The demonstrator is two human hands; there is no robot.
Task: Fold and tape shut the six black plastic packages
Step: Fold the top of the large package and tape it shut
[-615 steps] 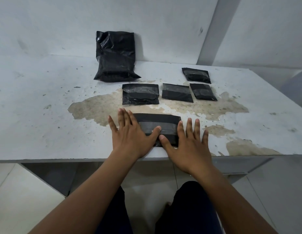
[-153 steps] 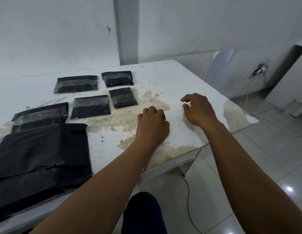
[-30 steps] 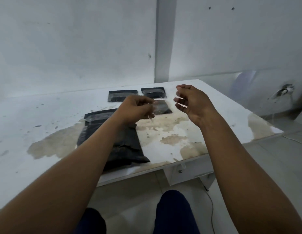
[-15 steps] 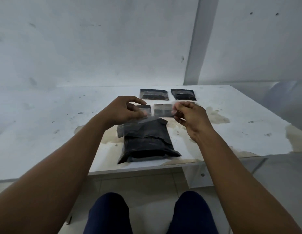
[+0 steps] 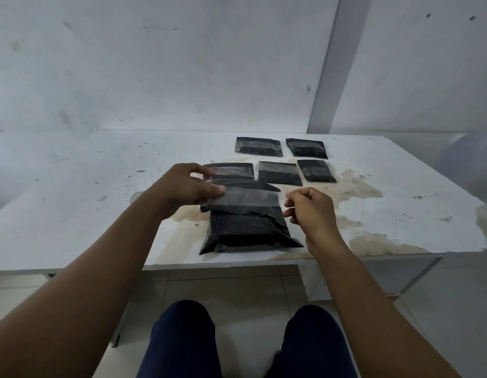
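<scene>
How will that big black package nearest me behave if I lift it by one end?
The big package looks crinkled and puffy, so it would probably sag rather than stay stiff. Its glossy plastic may slip in the fingers. The tape strip looks only partly stuck, so its fold might spring open.

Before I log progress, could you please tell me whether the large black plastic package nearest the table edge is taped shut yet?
Not yet: the large black plastic package is folded, but the clear tape strip is held above it by the left hand.

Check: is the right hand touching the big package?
Apart. In the head view, bare table shows between the right hand and the big package; only the left hand reaches its tape.
</scene>
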